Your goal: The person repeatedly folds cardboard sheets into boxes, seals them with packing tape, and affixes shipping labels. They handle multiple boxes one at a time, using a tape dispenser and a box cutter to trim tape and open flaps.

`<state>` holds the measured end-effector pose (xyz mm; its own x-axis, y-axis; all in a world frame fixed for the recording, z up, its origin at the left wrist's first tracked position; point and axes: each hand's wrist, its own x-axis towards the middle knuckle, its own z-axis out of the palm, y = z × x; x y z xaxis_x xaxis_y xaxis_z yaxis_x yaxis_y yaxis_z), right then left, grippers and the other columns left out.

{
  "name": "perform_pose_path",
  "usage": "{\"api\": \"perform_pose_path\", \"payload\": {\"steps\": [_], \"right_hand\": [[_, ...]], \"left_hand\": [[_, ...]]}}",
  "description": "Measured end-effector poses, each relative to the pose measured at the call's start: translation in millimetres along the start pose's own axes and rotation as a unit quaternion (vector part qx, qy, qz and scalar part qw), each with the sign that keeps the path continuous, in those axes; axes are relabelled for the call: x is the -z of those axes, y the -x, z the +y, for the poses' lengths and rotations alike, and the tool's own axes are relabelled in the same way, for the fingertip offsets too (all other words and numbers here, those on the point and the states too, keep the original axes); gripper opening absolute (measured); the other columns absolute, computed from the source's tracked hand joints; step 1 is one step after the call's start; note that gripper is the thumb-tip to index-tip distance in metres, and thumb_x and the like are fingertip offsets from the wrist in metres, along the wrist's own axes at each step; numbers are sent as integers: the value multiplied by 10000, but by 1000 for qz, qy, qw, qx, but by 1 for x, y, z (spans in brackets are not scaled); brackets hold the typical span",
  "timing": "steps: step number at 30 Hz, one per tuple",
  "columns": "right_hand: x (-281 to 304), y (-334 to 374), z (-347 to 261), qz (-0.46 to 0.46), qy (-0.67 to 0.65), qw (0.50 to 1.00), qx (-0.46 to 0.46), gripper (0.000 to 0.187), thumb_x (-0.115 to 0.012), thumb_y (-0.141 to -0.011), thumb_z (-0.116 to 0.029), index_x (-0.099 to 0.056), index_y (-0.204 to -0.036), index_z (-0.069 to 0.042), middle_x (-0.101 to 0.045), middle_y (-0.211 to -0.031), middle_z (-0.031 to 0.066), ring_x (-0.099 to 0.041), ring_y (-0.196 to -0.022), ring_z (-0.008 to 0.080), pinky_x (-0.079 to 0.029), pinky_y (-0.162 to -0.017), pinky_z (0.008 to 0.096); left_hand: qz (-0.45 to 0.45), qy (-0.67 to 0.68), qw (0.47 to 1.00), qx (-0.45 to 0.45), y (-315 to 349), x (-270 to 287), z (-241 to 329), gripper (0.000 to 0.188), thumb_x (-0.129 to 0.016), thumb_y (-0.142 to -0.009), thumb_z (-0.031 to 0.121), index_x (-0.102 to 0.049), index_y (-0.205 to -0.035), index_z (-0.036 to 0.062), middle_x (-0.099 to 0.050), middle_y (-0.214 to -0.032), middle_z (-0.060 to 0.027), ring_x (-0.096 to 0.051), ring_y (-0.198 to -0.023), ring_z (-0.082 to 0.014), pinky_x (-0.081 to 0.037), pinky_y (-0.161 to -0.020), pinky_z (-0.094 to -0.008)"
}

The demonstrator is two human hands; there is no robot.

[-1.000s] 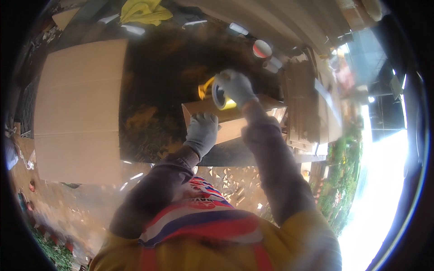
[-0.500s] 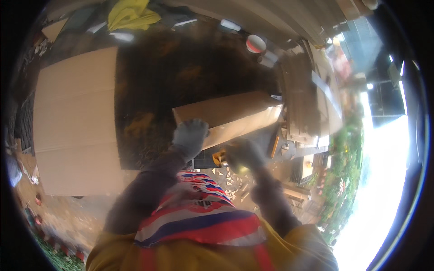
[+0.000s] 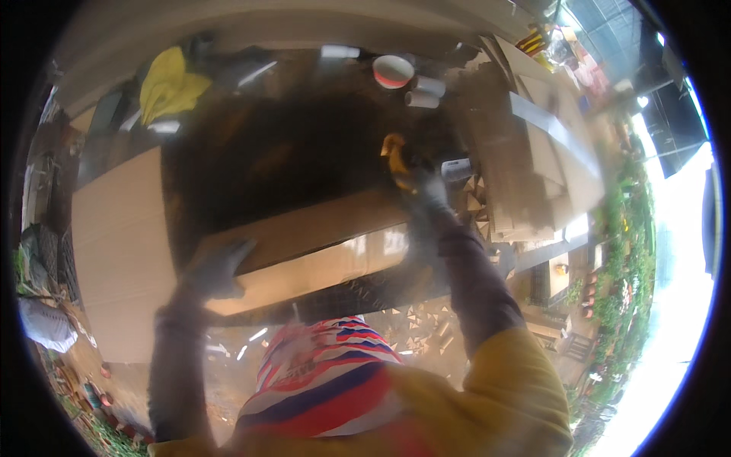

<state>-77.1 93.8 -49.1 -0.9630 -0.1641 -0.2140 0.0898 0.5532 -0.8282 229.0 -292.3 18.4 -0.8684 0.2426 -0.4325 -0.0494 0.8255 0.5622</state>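
Observation:
A long, narrow cardboard box [image 3: 304,263] lies slanted across the dark table in front of me, with a glossy patch on its near side. At its left end, my left hand [image 3: 213,270], in a grey glove, holds the box with fingers over the top edge and thumb on the near side. Beyond the box's right end is my gloved right hand [image 3: 428,190], closed around what looks like a yellow tape dispenser [image 3: 397,161]. Motion blurs that tool, and its far end points away from me. A small whitish object [image 3: 457,170] is just right of this hand.
A large flat cardboard sheet [image 3: 122,259] covers the left side. Stacked cardboard [image 3: 525,152] stands at the right. Along the far edge are a yellow cloth [image 3: 169,87], a red-and-white bowl [image 3: 393,72] and pale rolls [image 3: 423,93]. Small scraps [image 3: 426,327] litter the floor nearby.
The box and my left hand have shifted left in the view. My right hand has moved with the yellow tool from the box's near side to beyond its right end. The view has also shifted.

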Motion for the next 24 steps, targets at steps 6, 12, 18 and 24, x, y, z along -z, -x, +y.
{"api": "perform_pose_path", "payload": {"steps": [6,12,18,24], "right_hand": [[37,-2,48,71,111,990,57,327,-681,-895,-271,-665,-1116,-30,-657,-1084,115,-612,-953,201,-512,-842,359],[103,-56,73,222,236,945,-35,306,-664,-916,-241,-664,-1100,3,-679,-1034,97,-625,-887,171,-515,-787,313],[113,-80,86,210,177,960,59,271,-663,-919,-192,-661,-1097,12,-687,-998,80,-633,-848,141,-517,-745,283],[111,0,34,79,-31,981,172,237,-661,-922,-142,-659,-1094,21,-695,-961,62,-640,-808,110,-518,-703,253]], "left_hand": [[-44,0,999,-6,-5,20,-9,1084,-858,-614,218,-318,-1548,118,-322,-1572,-165,-311,-1433,-341,-287,-1175,-440],[-111,53,988,97,-23,54,54,1133,-888,-618,264,-273,-1554,97,-237,-1611,-162,-234,-1481,-342,-249,-1197,-428],[11,254,950,-182,-150,-23,96,662,-551,-972,282,-289,-1537,58,-278,-1606,-143,-263,-1483,-296,-265,-1189,-411],[-71,-53,978,190,-220,-27,102,513,-419,-1020,402,-491,-1446,125,-439,-1525,-122,-450,-1382,-272,-297,-1146,-458]]}}
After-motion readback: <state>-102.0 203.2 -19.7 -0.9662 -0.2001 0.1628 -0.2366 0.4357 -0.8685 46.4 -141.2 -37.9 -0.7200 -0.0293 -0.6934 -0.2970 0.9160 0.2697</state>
